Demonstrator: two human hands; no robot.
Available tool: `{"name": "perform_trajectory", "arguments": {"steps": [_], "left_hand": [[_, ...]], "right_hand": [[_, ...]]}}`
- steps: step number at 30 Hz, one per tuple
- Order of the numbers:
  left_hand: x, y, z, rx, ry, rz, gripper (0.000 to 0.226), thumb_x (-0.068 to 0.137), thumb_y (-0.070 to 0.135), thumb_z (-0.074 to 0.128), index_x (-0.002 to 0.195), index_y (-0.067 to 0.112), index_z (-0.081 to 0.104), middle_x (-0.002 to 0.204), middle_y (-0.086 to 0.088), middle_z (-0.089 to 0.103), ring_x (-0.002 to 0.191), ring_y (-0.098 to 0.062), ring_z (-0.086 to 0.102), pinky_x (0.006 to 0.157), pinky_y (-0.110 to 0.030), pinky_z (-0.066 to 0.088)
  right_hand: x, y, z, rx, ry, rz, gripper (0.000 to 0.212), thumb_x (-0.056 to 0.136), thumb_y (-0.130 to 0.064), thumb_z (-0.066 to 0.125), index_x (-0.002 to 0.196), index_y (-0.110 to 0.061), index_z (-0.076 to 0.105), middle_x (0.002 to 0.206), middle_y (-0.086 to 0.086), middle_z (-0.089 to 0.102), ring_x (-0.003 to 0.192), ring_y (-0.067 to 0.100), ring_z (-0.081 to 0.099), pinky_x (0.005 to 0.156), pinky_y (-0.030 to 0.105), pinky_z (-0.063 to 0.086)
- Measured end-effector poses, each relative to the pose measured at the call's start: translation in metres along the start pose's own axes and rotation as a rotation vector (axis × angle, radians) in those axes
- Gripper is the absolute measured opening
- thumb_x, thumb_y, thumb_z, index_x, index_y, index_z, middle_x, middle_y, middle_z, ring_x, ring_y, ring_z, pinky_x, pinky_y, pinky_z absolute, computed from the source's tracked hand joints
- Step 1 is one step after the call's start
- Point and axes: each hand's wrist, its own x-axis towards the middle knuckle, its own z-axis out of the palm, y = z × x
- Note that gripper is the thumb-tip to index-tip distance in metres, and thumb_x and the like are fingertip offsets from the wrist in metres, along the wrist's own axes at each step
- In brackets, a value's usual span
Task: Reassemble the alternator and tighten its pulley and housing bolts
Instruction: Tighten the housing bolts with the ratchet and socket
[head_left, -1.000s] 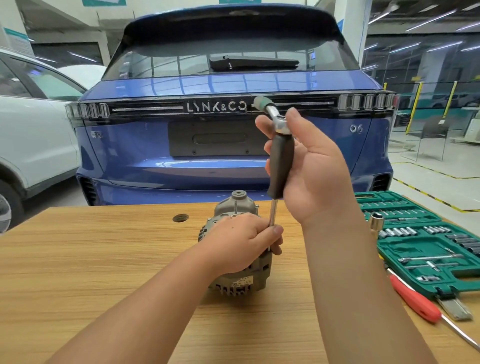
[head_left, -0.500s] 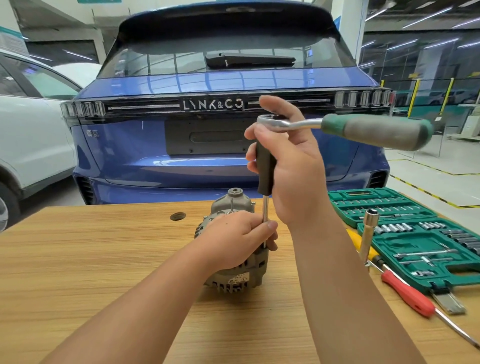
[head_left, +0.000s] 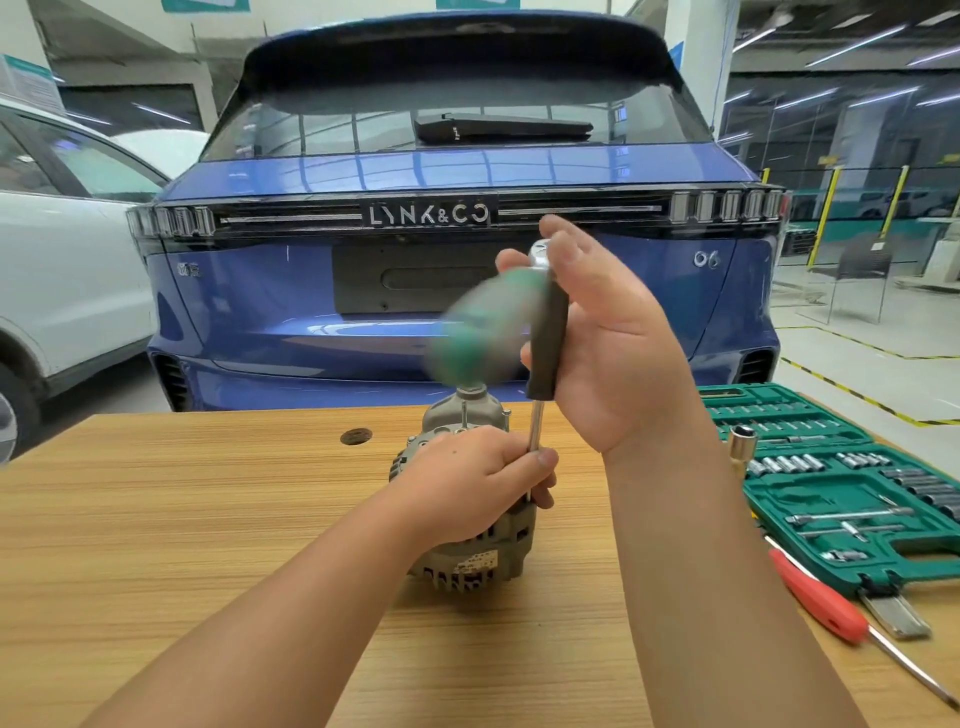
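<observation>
A grey alternator stands on the wooden table, its top toward the blue car. My left hand lies over its upper side and pinches the thin steel shaft of an upright extension driver at the housing's right edge. My right hand holds the driver's black handle near the top. A ratchet head sits on the driver's top, and its green handle is a blur pointing down and left. The bolt under the shaft is hidden by my left hand.
An open green socket case lies at the right. A red-handled screwdriver rests by its near edge and a steel socket stands at its left edge. A round hole is in the tabletop behind the alternator. The blue car is close behind the table.
The ratchet's green handle has swung from pointing right to pointing down and left, now blurred. Both hands stay on the driver and the alternator has not moved.
</observation>
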Motion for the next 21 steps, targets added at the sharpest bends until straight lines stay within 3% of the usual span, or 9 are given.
{"name": "perform_trajectory", "arguments": {"steps": [2, 4, 6, 7, 9, 13, 16, 18, 21], "left_hand": [[0.000, 0.001, 0.000, 0.013, -0.013, 0.011, 0.037, 0.107, 0.054, 0.036, 0.082, 0.048, 0.063, 0.091, 0.038, 0.069, 0.093, 0.014, 0.058, 0.080, -0.022, 0.043], [-0.001, 0.001, 0.000, 0.024, -0.027, 0.025, 0.037, 0.107, 0.055, 0.036, 0.085, 0.048, 0.064, 0.091, 0.035, 0.069, 0.093, 0.013, 0.058, 0.083, -0.024, 0.045], [0.000, 0.001, 0.000, 0.023, -0.033, 0.025, 0.036, 0.107, 0.055, 0.036, 0.087, 0.048, 0.065, 0.092, 0.033, 0.071, 0.094, 0.013, 0.058, 0.085, -0.025, 0.046], [0.000, 0.000, 0.000, 0.021, -0.028, 0.024, 0.036, 0.107, 0.055, 0.036, 0.087, 0.048, 0.064, 0.092, 0.034, 0.071, 0.095, 0.013, 0.057, 0.085, -0.024, 0.045], [0.000, -0.001, 0.000, 0.019, -0.017, 0.026, 0.036, 0.107, 0.054, 0.037, 0.086, 0.048, 0.065, 0.092, 0.038, 0.069, 0.097, 0.014, 0.056, 0.086, -0.022, 0.045], [0.001, -0.002, 0.000, 0.018, -0.019, 0.034, 0.035, 0.107, 0.054, 0.037, 0.088, 0.048, 0.065, 0.094, 0.041, 0.068, 0.098, 0.015, 0.056, 0.086, -0.020, 0.045], [0.001, -0.002, 0.000, 0.026, -0.019, 0.042, 0.034, 0.107, 0.053, 0.037, 0.085, 0.050, 0.063, 0.093, 0.040, 0.068, 0.098, 0.016, 0.055, 0.082, -0.017, 0.043], [0.001, -0.002, 0.000, 0.042, -0.016, 0.050, 0.035, 0.108, 0.052, 0.036, 0.084, 0.050, 0.062, 0.093, 0.036, 0.069, 0.098, 0.014, 0.056, 0.084, -0.018, 0.043], [0.000, -0.002, 0.000, 0.032, -0.019, 0.038, 0.035, 0.107, 0.053, 0.036, 0.083, 0.050, 0.061, 0.093, 0.035, 0.070, 0.096, 0.013, 0.057, 0.085, -0.021, 0.045]], "right_hand": [[-0.001, 0.002, 0.005, -0.188, 0.184, -0.102, 0.061, 0.082, -0.031, 0.079, 0.132, -0.005, 0.055, 0.081, -0.010, 0.067, 0.071, 0.001, 0.061, 0.065, 0.019, 0.048], [-0.002, 0.005, 0.007, -0.287, 0.309, -0.191, 0.040, 0.086, -0.028, 0.081, 0.115, -0.007, 0.063, 0.066, -0.017, 0.061, 0.061, -0.002, 0.055, 0.063, 0.016, 0.046], [-0.005, 0.001, 0.009, -0.239, 0.303, -0.123, 0.015, 0.088, -0.027, 0.076, 0.089, -0.013, 0.069, 0.067, -0.011, 0.060, 0.057, 0.000, 0.052, 0.066, 0.021, 0.042], [-0.005, -0.002, 0.009, -0.152, 0.249, -0.051, 0.014, 0.088, -0.027, 0.074, 0.080, -0.016, 0.070, 0.073, -0.005, 0.063, 0.057, 0.001, 0.054, 0.069, 0.024, 0.040], [-0.005, -0.009, 0.008, 0.046, 0.118, 0.068, 0.014, 0.082, -0.029, 0.069, 0.082, -0.016, 0.069, 0.085, 0.006, 0.067, 0.059, 0.004, 0.060, 0.072, 0.025, 0.038], [-0.005, -0.014, 0.006, 0.183, 0.058, 0.176, 0.042, 0.074, -0.032, 0.065, 0.109, -0.009, 0.065, 0.097, 0.006, 0.068, 0.062, 0.005, 0.062, 0.073, 0.025, 0.041], [-0.005, -0.016, 0.005, 0.199, 0.096, 0.204, 0.024, 0.071, -0.026, 0.068, 0.091, -0.013, 0.071, 0.084, -0.002, 0.064, 0.061, 0.007, 0.056, 0.071, 0.026, 0.041], [-0.006, -0.014, 0.006, 0.162, 0.118, 0.160, 0.014, 0.069, -0.022, 0.072, 0.082, -0.018, 0.069, 0.076, -0.005, 0.060, 0.060, 0.008, 0.053, 0.071, 0.027, 0.040], [-0.004, 0.000, 0.009, 0.044, 0.161, -0.046, 0.020, 0.086, -0.007, 0.072, 0.094, -0.021, 0.059, 0.077, -0.006, 0.063, 0.068, 0.011, 0.060, 0.071, 0.030, 0.048]]}}
